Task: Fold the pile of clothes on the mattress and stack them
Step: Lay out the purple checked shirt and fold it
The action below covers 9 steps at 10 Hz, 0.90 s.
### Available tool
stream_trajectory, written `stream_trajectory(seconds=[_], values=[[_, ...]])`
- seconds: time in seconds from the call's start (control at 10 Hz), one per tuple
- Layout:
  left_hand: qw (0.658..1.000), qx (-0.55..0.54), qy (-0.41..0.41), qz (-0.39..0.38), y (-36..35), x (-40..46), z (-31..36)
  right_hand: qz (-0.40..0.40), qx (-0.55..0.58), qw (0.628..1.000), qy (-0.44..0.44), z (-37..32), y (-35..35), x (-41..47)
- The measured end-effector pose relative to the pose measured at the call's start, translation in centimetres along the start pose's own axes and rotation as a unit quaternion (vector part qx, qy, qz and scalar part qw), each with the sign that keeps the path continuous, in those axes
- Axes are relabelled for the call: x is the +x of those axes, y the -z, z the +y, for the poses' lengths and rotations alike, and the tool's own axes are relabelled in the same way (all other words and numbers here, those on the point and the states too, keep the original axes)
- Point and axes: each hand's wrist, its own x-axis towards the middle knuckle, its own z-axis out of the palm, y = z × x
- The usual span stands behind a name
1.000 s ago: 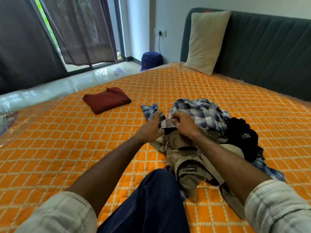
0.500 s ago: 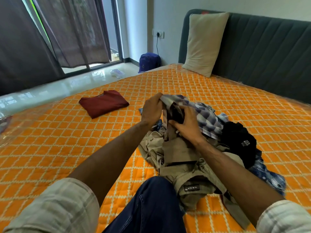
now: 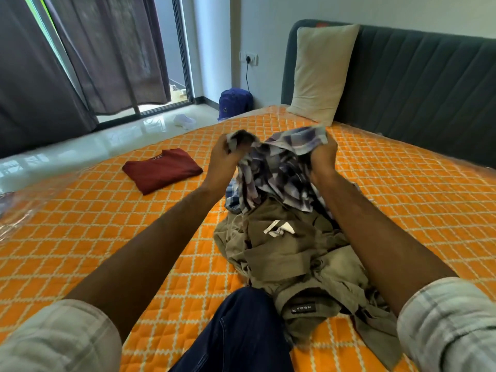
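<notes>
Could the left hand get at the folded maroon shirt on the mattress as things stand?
Probably not yet: the left hand grips the blue-and-white checked shirt. The folded maroon shirt lies unobstructed beside it.

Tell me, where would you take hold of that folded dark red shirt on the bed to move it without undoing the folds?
Judging by its pose, I would grip the red shirt by its two short ends, one hand sliding under each from the sides. It lies flat as a folded rectangle on the orange mattress, apart from the pile, so lifting both ends together should keep the layers from sliding open.
</notes>
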Motion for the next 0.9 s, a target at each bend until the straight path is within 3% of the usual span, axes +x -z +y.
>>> stream_trajectory(seconds=[0.1,0.2,0.3,0.4,0.5,0.7,0.8,0.9], values=[[0.995,0.044,0.001,-0.095,-0.1,-0.2,0.0,-0.141,0.036,0.989,0.012,-4.6,-4.4,-4.0],[0.993,0.036,0.034,-0.104,-0.8,-0.2,1.1,-0.216,0.046,0.975,-0.037,-5.8,-6.8,-6.0],[0.996,0.054,0.071,-0.011,0.4,0.7,0.2,-0.111,-0.067,0.978,0.163,-1.8,-8.0,-6.3],[0.991,-0.019,0.101,0.084,1.8,1.8,0.3,-0.103,-0.131,0.973,0.159,-1.0,-6.4,-4.9],[0.969,-0.177,0.138,0.106,2.1,1.9,4.0,-0.303,-0.275,0.903,0.134,3.9,-1.8,-5.1],[0.957,-0.282,0.049,0.051,-0.5,1.3,6.9,-0.227,-0.341,0.905,0.118,5.8,-3.8,-3.4],[0.960,-0.260,0.061,0.083,0.5,1.1,4.9,-0.203,-0.374,0.897,0.122,4.6,-3.6,-2.4],[0.980,-0.163,0.105,0.034,2.3,0.3,1.5,-0.168,-0.338,0.905,0.198,1.9,-2.3,-2.0]])
